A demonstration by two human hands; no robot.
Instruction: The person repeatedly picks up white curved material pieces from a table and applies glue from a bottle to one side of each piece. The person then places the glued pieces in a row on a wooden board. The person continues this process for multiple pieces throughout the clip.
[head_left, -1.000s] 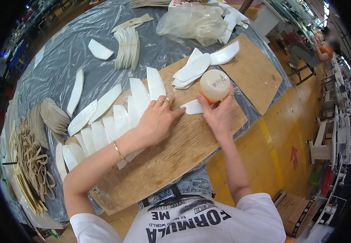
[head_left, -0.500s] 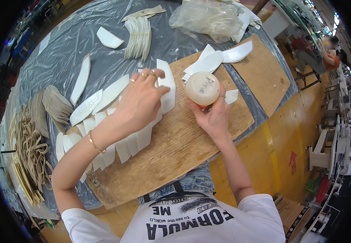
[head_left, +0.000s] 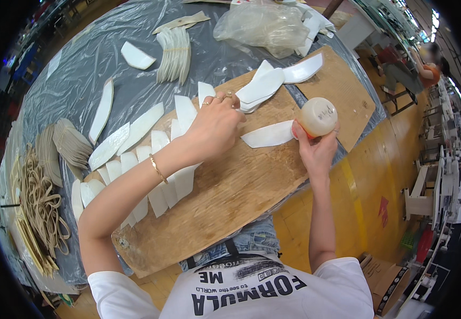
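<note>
My right hand (head_left: 319,151) grips a translucent squeeze bottle (head_left: 322,114) with an orange-red top, held bottom up. The bottle's lower end is at the right tip of a single white curved piece (head_left: 267,134) lying on the wooden board (head_left: 230,181). Whether they touch is hidden. My left hand (head_left: 217,123) hovers over the board, fingers bent and thumb apart, with nothing visible in them. Behind its knuckles shows the end of a white piece (head_left: 205,91) in an overlapping row of similar pieces (head_left: 158,196). A small pile of white pieces (head_left: 262,87) lies just right of that hand.
Dark plastic sheeting (head_left: 81,69) covers the table. On it lie a banded bundle of pale strips (head_left: 174,56), more stacked strips (head_left: 72,142), tangled tan cords (head_left: 41,196) and a clear plastic bag (head_left: 262,29). A second board (head_left: 342,95) lies at the right. Another person (head_left: 427,74) sits farther off.
My right hand has carried the bottle rightward, uncovering more of the single white piece. My left hand has shifted right from the row toward the pile. The view has moved slightly.
</note>
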